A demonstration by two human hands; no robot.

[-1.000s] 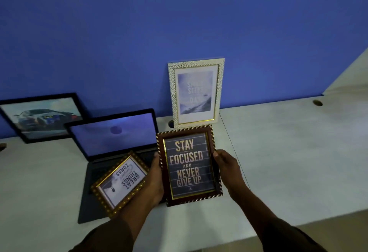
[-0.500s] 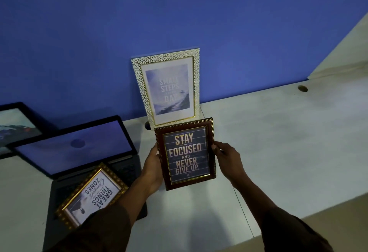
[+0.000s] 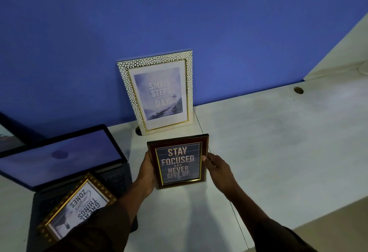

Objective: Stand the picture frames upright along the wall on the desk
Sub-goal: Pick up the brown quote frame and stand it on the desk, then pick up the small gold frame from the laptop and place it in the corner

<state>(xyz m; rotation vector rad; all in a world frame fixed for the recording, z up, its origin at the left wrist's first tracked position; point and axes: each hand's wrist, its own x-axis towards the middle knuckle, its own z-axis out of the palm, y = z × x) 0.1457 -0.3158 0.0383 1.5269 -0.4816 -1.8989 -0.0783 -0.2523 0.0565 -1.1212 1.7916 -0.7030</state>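
Head view: both arms reach forward over the surface (image 3: 278, 142).
Left hand (image 3: 146, 172): grips the brown frame (image 3: 178, 162) by its left edge.
Right hand (image 3: 218, 169): grips its right edge.
Brown frame: upright, near the white frame (image 3: 157, 92) leaning on the wall (image 3: 179, 12).

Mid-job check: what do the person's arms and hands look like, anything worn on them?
Both hands are bare: left hand and right hand show no gloves, rings or watch. Dark brownish long sleeves, the left sleeve and right sleeve, end partway up the forearms.

Dark brown long sleeves (image 3: 95, 229) on both arms, pushed back above wrists; hands bare.
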